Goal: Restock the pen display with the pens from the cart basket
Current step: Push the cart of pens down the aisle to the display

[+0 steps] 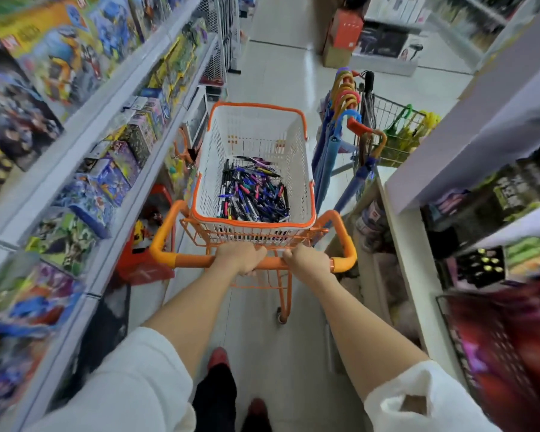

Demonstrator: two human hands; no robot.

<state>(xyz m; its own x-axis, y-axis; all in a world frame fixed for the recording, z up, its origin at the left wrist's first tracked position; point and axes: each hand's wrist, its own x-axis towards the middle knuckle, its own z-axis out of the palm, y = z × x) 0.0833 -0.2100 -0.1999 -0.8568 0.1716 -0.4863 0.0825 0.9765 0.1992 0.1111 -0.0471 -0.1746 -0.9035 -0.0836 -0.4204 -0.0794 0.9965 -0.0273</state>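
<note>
Left hand (pixel 240 258) and right hand (pixel 307 260), side by side, each curled round the orange cart handle (pixel 197 260); white basket (pixel 256 132) directly ahead on the cart, long axis running away from the person, neither hand plainly nearer; pens (pixel 253 194), loose mixed heap at basket's near end; toy boxes (pixel 85 194) on left shelving; umbrellas (pixel 346 98) beyond, right; no pen display visible

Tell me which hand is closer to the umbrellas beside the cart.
Right. The right hand grips the cart handle nearer the umbrellas, which stand ahead and to its right; the left hand grips the same bar further left.
</note>
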